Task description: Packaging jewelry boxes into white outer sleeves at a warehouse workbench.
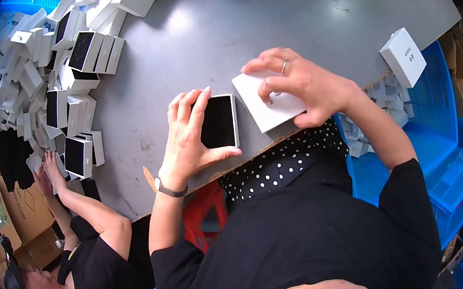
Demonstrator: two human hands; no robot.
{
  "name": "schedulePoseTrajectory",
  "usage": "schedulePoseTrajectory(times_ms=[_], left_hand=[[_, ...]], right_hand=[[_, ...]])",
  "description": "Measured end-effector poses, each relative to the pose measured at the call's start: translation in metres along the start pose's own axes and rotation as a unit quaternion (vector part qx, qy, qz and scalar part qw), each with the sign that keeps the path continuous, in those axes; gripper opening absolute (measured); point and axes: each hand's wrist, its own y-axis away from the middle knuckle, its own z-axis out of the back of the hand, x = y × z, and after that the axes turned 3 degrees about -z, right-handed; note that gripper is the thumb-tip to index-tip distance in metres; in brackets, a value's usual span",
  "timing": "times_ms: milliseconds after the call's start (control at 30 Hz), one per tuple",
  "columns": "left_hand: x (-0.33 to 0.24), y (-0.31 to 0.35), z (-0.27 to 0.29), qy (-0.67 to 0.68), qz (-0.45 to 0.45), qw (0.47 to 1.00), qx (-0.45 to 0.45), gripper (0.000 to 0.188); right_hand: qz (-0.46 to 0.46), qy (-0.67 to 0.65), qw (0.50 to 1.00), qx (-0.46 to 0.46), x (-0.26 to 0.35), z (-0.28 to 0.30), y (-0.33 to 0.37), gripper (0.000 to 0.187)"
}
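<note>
My left hand [184, 142] grips a small white box base with a black lining [218, 123] near the table's front edge. Its fingers lie along the far left corner and the thumb presses at the near edge. Just to the right, my right hand [308, 84] spans a white box lid [260, 114] with dark print on top. The fingers reach its far edge and the thumb is at its near edge. Lid and base are apart, and the lid sits tilted at an angle to the base. The lid's underside is hidden.
A large heap of white boxes [30, 77] fills the left side, some with black interiors. A co-worker's hands [51, 174] are at its near end. One white box [403, 57] stands at the table's right edge, above a blue crate [438, 94] holding small white pieces.
</note>
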Motion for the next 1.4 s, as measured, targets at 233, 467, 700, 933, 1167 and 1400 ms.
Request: schedulePoseTrajectory(times_ms=[233,467,700,933,1167,1400], left_hand=[[-0.010,-0.012,-0.010,0.020,0.024,0.998,-0.047,0.116],[-0.009,-0.015,-0.019,0.039,0.079,0.995,-0.045,0.125],[0.001,-0.016,-0.034,0.220,0.027,0.966,-0.135,0.154],[-0.005,-0.022,-0.038,0.253,0.049,0.949,-0.183,0.095],[-0.028,-0.049,-0.053,0.440,0.097,0.863,-0.229,0.099],[0.071,0.025,0.040,-0.335,0.320,0.821,-0.333,0.084]], right_hand=[[-0.014,0.026,0.996,-0.079,0.013,-0.018,-0.002,0.058],[-0.014,0.022,0.995,-0.093,0.012,-0.025,-0.007,0.058],[-0.018,0.044,0.995,-0.091,0.013,-0.019,-0.014,0.059],[0.011,0.037,0.998,-0.042,0.024,-0.020,-0.016,0.055],[-0.025,0.031,0.996,-0.079,0.034,-0.037,-0.039,0.068],[-0.243,0.213,0.937,-0.132,0.017,0.020,0.039,0.068]])
